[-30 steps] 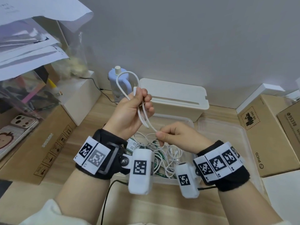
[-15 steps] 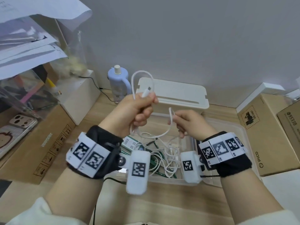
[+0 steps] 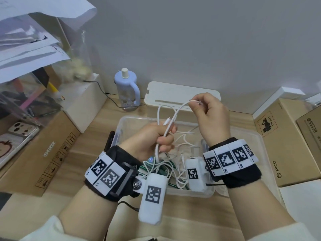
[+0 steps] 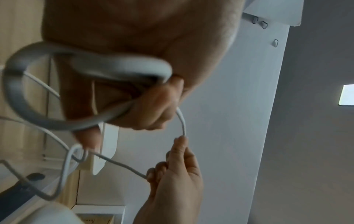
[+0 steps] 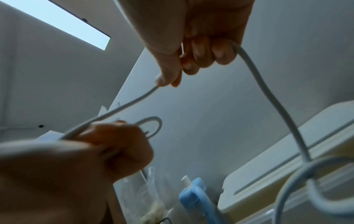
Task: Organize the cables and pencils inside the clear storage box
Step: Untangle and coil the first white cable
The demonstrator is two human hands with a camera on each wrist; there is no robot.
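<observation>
One white cable point(image 3: 175, 117) half-coiled: our left hand point(image 3: 147, 138) grips loops, right hand point(image 3: 211, 117) pinches slack at one o'clock; clear storage box point(image 3: 257, 141) tangle remains.

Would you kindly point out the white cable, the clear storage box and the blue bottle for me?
white cable point(image 3: 180, 106): head view, on the strand rising between the two hands.
clear storage box point(image 3: 121, 125): head view, on its far left rim.
blue bottle point(image 3: 126, 87): head view, on its body below the cap.
</observation>
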